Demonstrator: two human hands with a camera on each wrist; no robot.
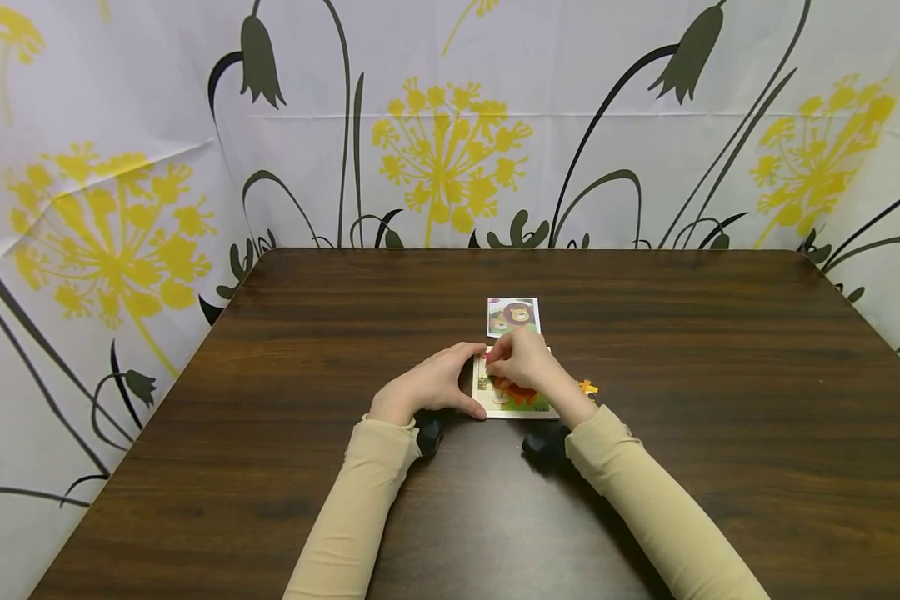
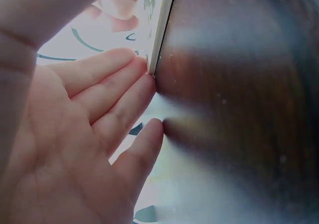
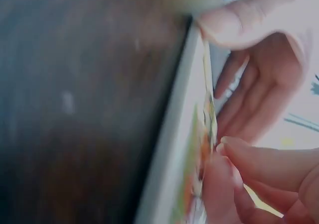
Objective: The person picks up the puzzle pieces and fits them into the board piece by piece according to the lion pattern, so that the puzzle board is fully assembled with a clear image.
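A small puzzle board [image 1: 521, 414] with a pale rim and a bright picture lies flat on the table. My left hand [image 1: 433, 379] holds its left side, thumb at the near corner and fingers at the far one. In the left wrist view those fingers [image 2: 117, 92] reach along the board's edge [image 2: 162, 32]. Over the board's upper left part, my right hand [image 1: 527, 360] pinches a small puzzle piece, mostly hidden by its fingers. The thumb and fingertips [image 3: 239, 157] meet close against the picture in the right wrist view. An orange lion shape shows on the board below this hand.
A picture card with a lion [image 1: 513, 312] lies just behind the board. An orange-yellow piece [image 1: 588, 387] lies at the board's right side, partly behind the right wrist. The dark wooden table [image 1: 682, 333] ends at a flower-patterned cloth backdrop [image 1: 607, 125].
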